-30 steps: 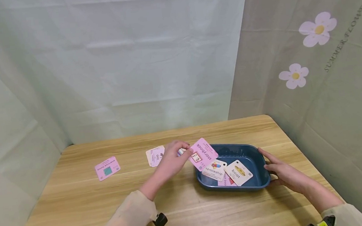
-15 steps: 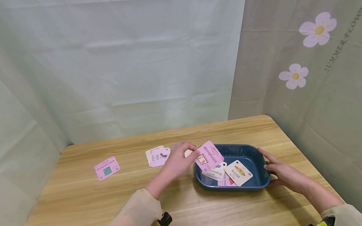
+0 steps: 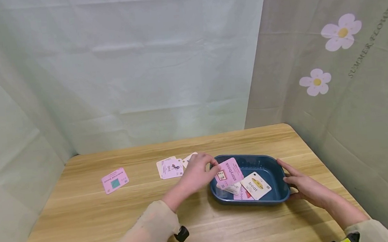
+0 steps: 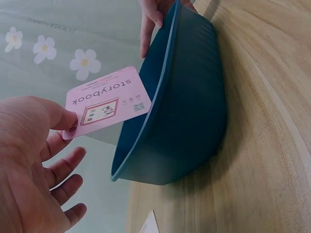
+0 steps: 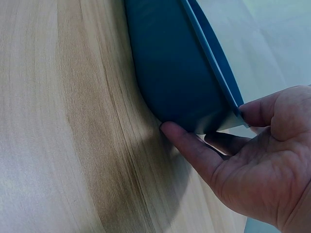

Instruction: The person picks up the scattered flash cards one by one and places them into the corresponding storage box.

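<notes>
My left hand (image 3: 198, 174) pinches the corner of a pink "storybook" card (image 3: 229, 173) between thumb and finger; its other fingers are spread in the left wrist view. The card (image 4: 108, 102) slants over the rim of the dark blue storage bin (image 3: 266, 159), overlapping the spaceship card (image 3: 234, 188). A boat card (image 3: 256, 186) and part of another pink card (image 3: 242, 194) lie in the bin. My right hand (image 3: 305, 186) grips the bin's right end, with fingers at the rim and against the outer wall (image 5: 175, 73).
On the wooden table (image 3: 95, 222), a pink exercise book card (image 3: 115, 180) lies far left. An ant card (image 3: 172, 168) overlaps another card near the back middle, beside a partly hidden white card (image 3: 188, 160). Fabric curtains (image 3: 141, 71) hang around the table.
My left hand has moved right with the storybook card, bringing it farther over the bin and lower. The ant card and a white card behind that hand have come into view. My right hand stays put.
</notes>
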Tool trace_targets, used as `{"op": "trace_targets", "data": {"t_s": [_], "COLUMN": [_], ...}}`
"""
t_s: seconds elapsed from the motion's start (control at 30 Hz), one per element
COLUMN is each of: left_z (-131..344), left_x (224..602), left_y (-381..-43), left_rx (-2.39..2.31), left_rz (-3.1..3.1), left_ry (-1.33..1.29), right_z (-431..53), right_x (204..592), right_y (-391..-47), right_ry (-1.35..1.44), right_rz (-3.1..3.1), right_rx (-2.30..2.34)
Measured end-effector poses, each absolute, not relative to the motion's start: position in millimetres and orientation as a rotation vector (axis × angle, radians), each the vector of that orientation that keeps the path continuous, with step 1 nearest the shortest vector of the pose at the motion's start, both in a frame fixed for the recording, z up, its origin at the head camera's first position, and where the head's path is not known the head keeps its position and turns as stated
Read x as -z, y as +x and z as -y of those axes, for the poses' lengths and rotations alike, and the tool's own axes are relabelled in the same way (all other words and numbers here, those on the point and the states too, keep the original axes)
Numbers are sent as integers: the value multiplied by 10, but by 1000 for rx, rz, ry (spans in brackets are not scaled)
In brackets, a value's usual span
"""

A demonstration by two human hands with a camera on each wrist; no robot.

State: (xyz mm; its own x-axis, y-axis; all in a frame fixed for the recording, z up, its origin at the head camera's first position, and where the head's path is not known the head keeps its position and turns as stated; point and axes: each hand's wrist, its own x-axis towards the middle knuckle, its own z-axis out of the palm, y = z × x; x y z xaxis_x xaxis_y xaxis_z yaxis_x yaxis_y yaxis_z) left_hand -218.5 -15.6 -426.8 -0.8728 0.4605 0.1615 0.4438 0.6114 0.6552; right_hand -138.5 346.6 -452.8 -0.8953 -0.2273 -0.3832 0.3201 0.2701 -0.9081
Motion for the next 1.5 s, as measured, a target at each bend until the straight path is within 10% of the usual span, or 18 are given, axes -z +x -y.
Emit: {"op": "trace_targets", "data": {"t_s": [1.5], "left_z": [-161], "left_x": [4293], "left_y": [-2177], "left_rx": [-490], "left_rz": [-2861], "left_ry": [976], "right_z": [-3472], "right_x": [4532], "right_y": [-1389], "right_ry": [100], "right_rz": [-2109], "right_rx": [1657]}}
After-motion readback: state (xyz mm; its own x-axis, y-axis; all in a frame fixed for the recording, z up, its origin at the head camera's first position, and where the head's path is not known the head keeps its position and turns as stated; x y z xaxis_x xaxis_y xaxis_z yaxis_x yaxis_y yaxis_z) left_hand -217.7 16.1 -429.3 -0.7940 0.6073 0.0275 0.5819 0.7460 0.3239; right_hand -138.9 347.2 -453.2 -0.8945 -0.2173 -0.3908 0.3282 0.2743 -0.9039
